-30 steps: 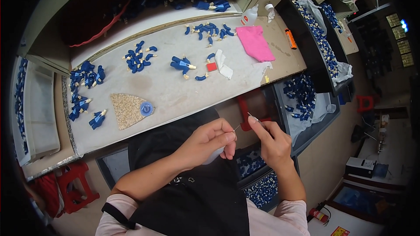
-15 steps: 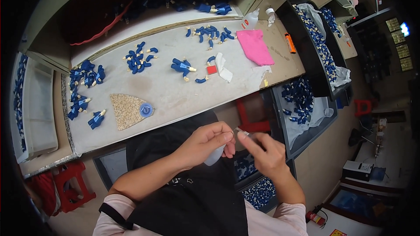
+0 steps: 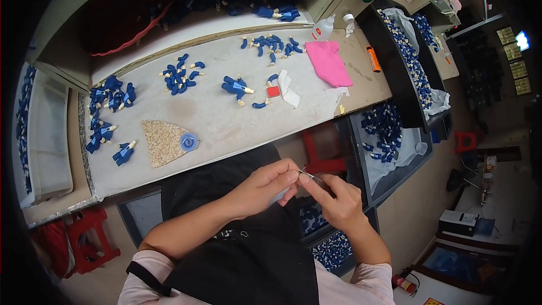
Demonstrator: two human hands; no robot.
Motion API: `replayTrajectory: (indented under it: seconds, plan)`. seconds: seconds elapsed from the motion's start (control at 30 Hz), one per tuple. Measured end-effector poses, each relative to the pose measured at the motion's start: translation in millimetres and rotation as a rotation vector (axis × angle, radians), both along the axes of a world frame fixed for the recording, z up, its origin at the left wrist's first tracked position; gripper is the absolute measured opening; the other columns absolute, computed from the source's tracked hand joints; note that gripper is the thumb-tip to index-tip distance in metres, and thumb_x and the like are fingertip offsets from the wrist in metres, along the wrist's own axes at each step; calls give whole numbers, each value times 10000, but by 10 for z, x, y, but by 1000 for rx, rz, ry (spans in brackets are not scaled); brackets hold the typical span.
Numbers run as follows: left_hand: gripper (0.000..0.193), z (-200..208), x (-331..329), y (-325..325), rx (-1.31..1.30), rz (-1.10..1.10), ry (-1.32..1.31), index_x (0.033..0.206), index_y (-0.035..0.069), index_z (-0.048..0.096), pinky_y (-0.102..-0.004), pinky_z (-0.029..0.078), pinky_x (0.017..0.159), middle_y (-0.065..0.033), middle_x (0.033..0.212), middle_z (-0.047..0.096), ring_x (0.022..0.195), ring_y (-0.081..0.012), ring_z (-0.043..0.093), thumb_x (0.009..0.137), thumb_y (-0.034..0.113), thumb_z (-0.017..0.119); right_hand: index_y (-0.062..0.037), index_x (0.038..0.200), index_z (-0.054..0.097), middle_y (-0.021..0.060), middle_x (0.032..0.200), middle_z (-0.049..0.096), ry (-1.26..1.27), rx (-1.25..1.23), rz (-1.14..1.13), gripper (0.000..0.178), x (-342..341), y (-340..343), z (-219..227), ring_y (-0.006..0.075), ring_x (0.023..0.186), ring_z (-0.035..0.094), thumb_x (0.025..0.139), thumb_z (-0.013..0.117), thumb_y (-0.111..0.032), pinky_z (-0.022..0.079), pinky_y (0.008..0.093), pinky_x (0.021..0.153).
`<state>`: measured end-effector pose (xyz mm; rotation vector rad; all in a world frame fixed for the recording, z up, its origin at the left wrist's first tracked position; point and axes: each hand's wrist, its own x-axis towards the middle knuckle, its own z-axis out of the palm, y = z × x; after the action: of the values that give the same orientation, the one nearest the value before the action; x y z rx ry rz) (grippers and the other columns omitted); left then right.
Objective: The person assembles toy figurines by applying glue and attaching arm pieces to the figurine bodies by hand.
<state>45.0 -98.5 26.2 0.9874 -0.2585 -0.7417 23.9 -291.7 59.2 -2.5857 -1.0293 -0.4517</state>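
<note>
Seen from the wearer's own head, two bare hands meet over the lap, in front of a black cloth apron (image 3: 259,265) and just off the near edge of a long workbench covered in greyish-white sheeting (image 3: 226,124). The left hand (image 3: 271,183) has its thumb and forefinger pinched together, seemingly on a tiny pale piece (image 3: 301,170), too small to identify. The right hand (image 3: 339,200) closes around a slim, silvery metal tool (image 3: 314,177), its forward end at the left fingertips; whether it touches the piece cannot be told. A whitish, soft-edged object (image 3: 278,196) shows beneath the left hand, mostly hidden. For such fine work, it seems best to keep the pinch firm, brace one hand lightly against the other, and make short, controlled movements, with any sharp edge angled away from the fingertips. On the bench beyond lie a blue plastic figure with cream-coloured ends (image 3: 237,87), a loose group of small curved blue pieces (image 3: 178,76), a cluster of blue figures at the left end (image 3: 107,99), a tan speckled wedge-shaped mat (image 3: 159,144) bearing a round blue cup (image 3: 189,142), and a bright pink cloth (image 3: 330,65).
</note>
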Motion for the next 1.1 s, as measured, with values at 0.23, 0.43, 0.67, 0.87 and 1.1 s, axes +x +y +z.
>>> replayTrajectory:
  seconds: [0.23, 0.43, 0.67, 0.87, 1.1]
  plan:
    - [168, 5, -2, 4, -81, -18, 107, 889, 36, 447, -224, 409, 615, -40, 725, 529, 664, -87, 499, 927, 193, 400, -140, 1070, 619, 67, 705, 503, 37, 18, 2, 484, 6, 18, 12, 177, 536, 529, 612, 548, -3, 453, 267, 454]
    - [214, 20, 4, 7, -26, 14, 69, 860, 27, 500, -235, 429, 652, -51, 750, 558, 691, -110, 530, 925, 212, 415, -158, 1075, 619, 52, 710, 492, -18, 30, -4, 508, 16, 25, -22, 149, 530, 512, 593, 556, -14, 448, 253, 445]
    - [275, -6, 15, 5, 7, 17, 32, 845, 17, 526, -235, 429, 671, -37, 748, 548, 693, -103, 521, 937, 228, 377, -149, 1067, 621, 54, 727, 498, 4, 18, -4, 492, 17, 6, -21, 149, 512, 497, 599, 558, -12, 446, 246, 444]
    - [298, -11, 41, 2, -12, 12, 82, 829, 23, 524, -231, 423, 669, -34, 722, 530, 674, -107, 511, 935, 260, 378, -152, 1085, 613, 58, 719, 498, -7, 4, -48, 503, 33, -13, -21, 163, 539, 523, 611, 563, 11, 450, 264, 459]
    - [290, -90, 115, 86, -140, -37, 109, 818, 45, 514, -239, 417, 661, -32, 707, 522, 680, -113, 513, 936, 265, 366, -125, 1169, 502, 164, 825, 568, -24, 126, -440, 398, 1032, -393, -145, 352, 709, 559, 795, 481, 10, 452, 393, 621]
